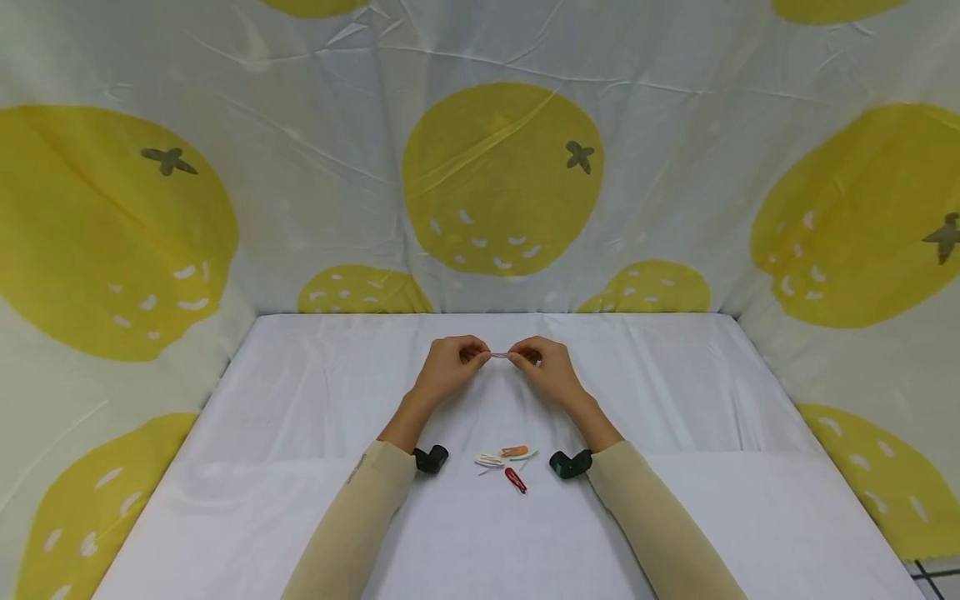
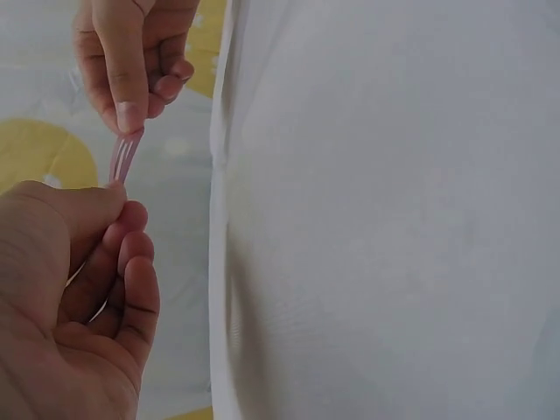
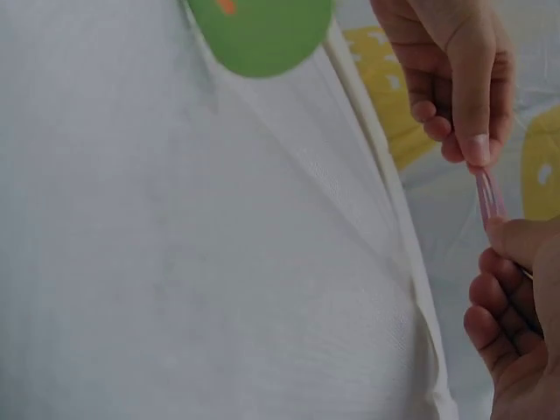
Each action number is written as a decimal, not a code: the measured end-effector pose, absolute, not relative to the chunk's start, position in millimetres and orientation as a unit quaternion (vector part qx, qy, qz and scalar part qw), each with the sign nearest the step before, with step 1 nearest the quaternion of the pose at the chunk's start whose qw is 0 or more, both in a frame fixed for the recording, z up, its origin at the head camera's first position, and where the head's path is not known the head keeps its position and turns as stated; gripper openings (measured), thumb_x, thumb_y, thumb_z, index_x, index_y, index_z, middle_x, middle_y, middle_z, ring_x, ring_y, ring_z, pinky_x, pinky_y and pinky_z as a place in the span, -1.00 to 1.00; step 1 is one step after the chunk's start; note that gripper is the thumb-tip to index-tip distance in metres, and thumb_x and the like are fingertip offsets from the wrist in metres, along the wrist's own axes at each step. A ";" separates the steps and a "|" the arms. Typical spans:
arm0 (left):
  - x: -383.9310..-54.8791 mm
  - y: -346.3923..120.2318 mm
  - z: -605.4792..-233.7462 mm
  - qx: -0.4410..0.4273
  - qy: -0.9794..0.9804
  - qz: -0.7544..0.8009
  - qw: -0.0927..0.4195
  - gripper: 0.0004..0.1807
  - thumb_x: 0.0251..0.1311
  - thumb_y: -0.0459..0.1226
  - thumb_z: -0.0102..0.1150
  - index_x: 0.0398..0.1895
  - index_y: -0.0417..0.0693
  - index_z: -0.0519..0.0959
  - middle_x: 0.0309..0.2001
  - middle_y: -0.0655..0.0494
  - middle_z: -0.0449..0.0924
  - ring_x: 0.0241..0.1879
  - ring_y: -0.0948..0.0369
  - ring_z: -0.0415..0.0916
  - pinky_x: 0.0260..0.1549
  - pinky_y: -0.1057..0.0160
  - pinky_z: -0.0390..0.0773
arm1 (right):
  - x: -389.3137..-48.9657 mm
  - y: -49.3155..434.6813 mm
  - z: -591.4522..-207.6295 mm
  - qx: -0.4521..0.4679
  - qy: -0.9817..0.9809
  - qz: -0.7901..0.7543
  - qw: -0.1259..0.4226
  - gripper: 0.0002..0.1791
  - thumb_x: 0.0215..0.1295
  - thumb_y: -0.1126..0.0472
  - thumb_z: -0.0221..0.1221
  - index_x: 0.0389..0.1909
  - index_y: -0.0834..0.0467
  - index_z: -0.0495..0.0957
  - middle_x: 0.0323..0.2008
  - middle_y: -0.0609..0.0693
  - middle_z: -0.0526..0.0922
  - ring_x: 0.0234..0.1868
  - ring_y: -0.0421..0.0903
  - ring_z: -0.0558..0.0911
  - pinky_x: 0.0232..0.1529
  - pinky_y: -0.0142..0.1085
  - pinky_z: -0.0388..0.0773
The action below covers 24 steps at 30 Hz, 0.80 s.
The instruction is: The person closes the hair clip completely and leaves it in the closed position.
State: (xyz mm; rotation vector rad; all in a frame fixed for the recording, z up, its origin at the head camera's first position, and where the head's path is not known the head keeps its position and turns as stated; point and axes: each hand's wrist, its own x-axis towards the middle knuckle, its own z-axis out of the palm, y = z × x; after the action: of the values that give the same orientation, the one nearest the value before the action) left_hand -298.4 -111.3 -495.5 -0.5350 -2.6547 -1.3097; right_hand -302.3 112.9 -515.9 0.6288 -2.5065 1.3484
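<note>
Head view: a slim pink clip (image 1: 499, 355) is held level between two hands toward the far side of a white-covered table (image 1: 292, 417). One end is pinched between thumb and fingertips of the left hand (image 1: 448, 367); the opposite end is pinched in the same way by the right hand (image 1: 550, 372). In both wrist views, narrow slots can be seen along the clip's middle, which is left exposed between the two grips. Nearer the person, a small group is laid out on the cloth: a red clip (image 1: 515, 480), an orange clip (image 1: 514, 452) and pale clips (image 1: 489, 460). The step in hand is judged to be two-handed handling of the pink piece, with both ends controlled. For the next move, a steady pinch at one end and measured pressure at the other appear to be called for. Whether the clip is snapped closed cannot be told.
</note>
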 end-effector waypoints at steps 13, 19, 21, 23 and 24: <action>-311.8 -113.1 -504.9 -0.179 -0.894 -0.405 0.068 -0.91 0.32 -0.22 0.38 -0.27 -0.03 0.77 -0.38 0.14 0.74 -0.42 0.29 0.56 -0.32 0.30 0.57 | -311.8 109.7 -524.4 0.199 -0.871 0.443 0.077 -0.87 0.41 0.17 0.32 -0.16 0.14 0.76 -0.26 0.01 0.77 -0.33 -0.17 0.58 -0.26 -0.35 0.53; -315.9 -112.8 -510.9 -0.174 -0.898 -0.397 0.070 -0.93 0.30 -0.25 0.38 -0.29 -0.03 0.79 -0.43 0.14 0.73 -0.45 0.30 0.56 -0.36 0.32 0.55 | -315.9 107.2 -525.7 0.189 -0.882 0.426 0.070 -0.88 0.41 0.18 0.31 -0.16 0.13 0.76 -0.27 0.00 0.77 -0.34 -0.17 0.57 -0.27 -0.34 0.52; -316.8 -112.5 -512.7 -0.172 -0.900 -0.395 0.068 -0.93 0.30 -0.25 0.39 -0.29 -0.04 0.79 -0.44 0.14 0.73 -0.46 0.31 0.55 -0.38 0.32 0.54 | -318.0 106.5 -527.7 0.183 -0.885 0.422 0.069 -0.88 0.41 0.18 0.32 -0.17 0.13 0.77 -0.27 0.01 0.77 -0.32 -0.16 0.60 -0.24 -0.32 0.54; -317.6 -112.3 -514.4 -0.167 -0.902 -0.393 0.062 -0.94 0.29 -0.25 0.39 -0.29 -0.03 0.79 -0.44 0.14 0.73 -0.46 0.31 0.55 -0.38 0.32 0.54 | -319.4 105.8 -529.6 0.176 -0.889 0.418 0.064 -0.88 0.41 0.18 0.32 -0.18 0.14 0.77 -0.25 0.02 0.77 -0.30 -0.14 0.62 -0.22 -0.31 0.55; -317.8 -112.3 -515.1 -0.164 -0.903 -0.392 0.058 -0.94 0.29 -0.26 0.39 -0.29 -0.03 0.79 -0.43 0.14 0.73 -0.46 0.31 0.55 -0.37 0.31 0.54 | -320.0 105.5 -530.6 0.174 -0.890 0.416 0.063 -0.88 0.40 0.18 0.33 -0.18 0.14 0.77 -0.25 0.02 0.77 -0.29 -0.14 0.62 -0.21 -0.30 0.55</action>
State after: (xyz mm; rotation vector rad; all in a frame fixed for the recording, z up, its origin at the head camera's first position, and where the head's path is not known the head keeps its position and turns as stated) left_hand -317.8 -112.3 -515.1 -0.4974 -2.7373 -1.1871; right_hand -320.0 105.5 -530.6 0.5244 -2.6899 1.2580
